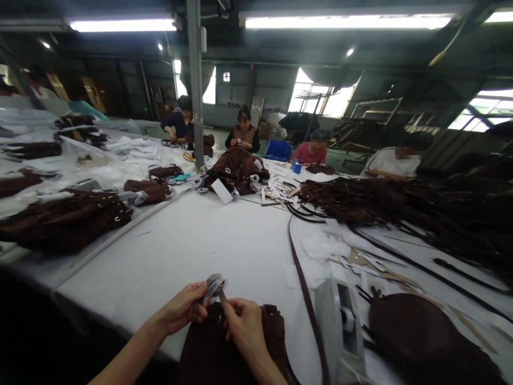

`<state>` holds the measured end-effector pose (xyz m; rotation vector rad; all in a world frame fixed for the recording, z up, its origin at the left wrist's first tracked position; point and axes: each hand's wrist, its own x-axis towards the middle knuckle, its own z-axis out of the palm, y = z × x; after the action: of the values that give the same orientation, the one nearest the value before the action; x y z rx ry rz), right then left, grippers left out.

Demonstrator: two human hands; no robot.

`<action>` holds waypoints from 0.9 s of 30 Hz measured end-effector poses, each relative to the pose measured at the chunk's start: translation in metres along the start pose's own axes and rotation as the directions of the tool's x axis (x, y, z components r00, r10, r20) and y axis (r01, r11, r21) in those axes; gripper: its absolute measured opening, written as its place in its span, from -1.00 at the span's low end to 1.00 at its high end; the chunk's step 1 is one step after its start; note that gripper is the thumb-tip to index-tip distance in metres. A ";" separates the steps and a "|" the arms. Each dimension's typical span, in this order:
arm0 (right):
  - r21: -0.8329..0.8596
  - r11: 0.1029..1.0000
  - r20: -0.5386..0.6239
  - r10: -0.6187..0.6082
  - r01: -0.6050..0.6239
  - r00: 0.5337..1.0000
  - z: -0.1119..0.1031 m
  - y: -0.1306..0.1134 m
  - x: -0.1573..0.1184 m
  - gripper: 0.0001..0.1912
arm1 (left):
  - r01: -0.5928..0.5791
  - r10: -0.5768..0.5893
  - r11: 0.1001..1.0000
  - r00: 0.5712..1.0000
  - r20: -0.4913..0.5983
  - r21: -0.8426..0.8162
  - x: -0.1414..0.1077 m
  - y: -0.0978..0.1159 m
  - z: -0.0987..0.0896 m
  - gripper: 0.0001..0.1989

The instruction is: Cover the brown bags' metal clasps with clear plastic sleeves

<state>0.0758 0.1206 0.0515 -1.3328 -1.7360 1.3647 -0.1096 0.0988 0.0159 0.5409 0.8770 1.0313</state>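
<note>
A dark brown bag point(208, 350) lies at the front edge of the white table, below both hands. My left hand point(184, 306) is closed on a rounded piece wrapped in clear and greyish plastic point(216, 282), held just above the bag's top edge. What lies inside the wrapping is too small to make out. Close beside it, my right hand point(246, 323) pinches a narrow grey-beige strip point(223, 295) whose upper end meets the wrapped piece. Small metal fittings show at the bag's top. Whether the strip is fixed to the wrapped piece, I cannot tell.
A grey tape dispenser point(339, 326) stands right of the bag, next to another brown bag point(412, 326). Paper scraps point(368, 264) and a long brown strap point(300, 267) lie nearby. Brown bags point(68, 214) pile up leftward. Several people sit across the table point(172, 240).
</note>
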 end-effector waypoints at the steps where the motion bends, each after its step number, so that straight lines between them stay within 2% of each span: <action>1: 0.024 1.000 -0.009 -0.014 0.014 1.000 0.004 -0.002 0.000 -0.60 | -0.010 0.010 1.000 1.000 0.000 0.007 -0.001 0.000 0.001 -0.68; 4: 0.039 0.996 -0.059 -0.074 0.076 0.996 0.007 -0.005 -0.005 -0.62 | -0.035 0.035 0.999 0.999 -0.001 0.022 -0.001 -0.002 0.004 -0.67; 7: -0.074 0.990 -0.039 -0.125 0.122 0.991 0.005 -0.004 -0.011 -0.67 | -0.051 0.051 0.998 0.999 -0.003 0.030 -0.002 -0.003 0.004 -0.67; 11: -0.110 0.990 -0.064 -0.100 0.093 0.993 0.007 -0.001 -0.008 -0.68 | -0.058 0.058 0.997 0.998 0.001 0.050 -0.003 -0.003 0.005 -0.68; 13: -0.029 0.998 -0.097 -0.055 0.052 0.994 0.011 0.000 -0.003 -0.69 | -0.058 0.058 0.996 0.998 0.003 0.065 -0.004 -0.002 0.006 -0.67; 15: 0.134 0.991 -0.108 0.036 -0.021 0.993 0.016 0.002 0.002 -0.70 | -0.059 0.059 0.995 0.998 0.002 0.083 -0.006 -0.001 0.007 -0.66; 19: 0.372 0.918 -0.112 0.195 -0.141 0.974 0.026 0.007 0.007 -0.63 | -0.068 0.070 0.990 0.997 -0.014 0.122 -0.007 -0.002 0.010 -0.62; 23: 0.434 0.890 -0.126 0.214 -0.140 0.969 0.033 0.009 0.005 -0.58 | -0.085 0.093 0.985 0.995 -0.042 0.152 -0.006 -0.004 0.014 -0.61; 27: 0.489 0.868 -0.079 0.148 -0.091 0.986 0.038 0.010 0.005 -0.59 | -0.057 0.054 0.978 0.998 0.022 0.200 -0.009 0.000 0.017 -0.57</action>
<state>0.0450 0.1102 0.0286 -1.2123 -1.1408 1.6226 -0.0974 0.0909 0.0287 0.7470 0.9616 0.9928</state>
